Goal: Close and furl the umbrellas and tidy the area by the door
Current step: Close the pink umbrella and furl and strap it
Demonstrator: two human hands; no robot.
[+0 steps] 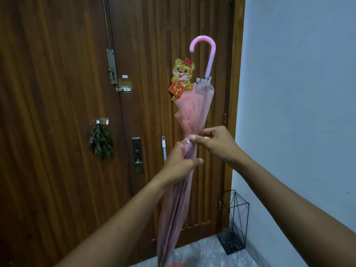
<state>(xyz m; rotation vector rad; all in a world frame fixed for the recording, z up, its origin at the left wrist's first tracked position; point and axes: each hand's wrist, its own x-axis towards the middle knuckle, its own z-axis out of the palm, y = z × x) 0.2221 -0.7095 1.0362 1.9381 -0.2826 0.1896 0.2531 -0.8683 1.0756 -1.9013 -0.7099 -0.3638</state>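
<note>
At centre frame, before a brown wooden door [57, 93], a person holds a pink see-through umbrella [194, 112] upright with its hooked handle [210, 54] at the top. It is closed, its canopy gathered at the middle but flaring loose above, so furling looks partly done. Fastening it and putting it in the wire stand [233, 224] at lower right seem to remain. An orange shape [175, 264] at the bottom edge is too cropped to identify. Both arms reach up from the lower corners. The left hand [180, 164] grips the bunched canopy, fingers curled round it; just above, the right hand [215, 143] pinches the fabric between thumb and fingertips.
</note>
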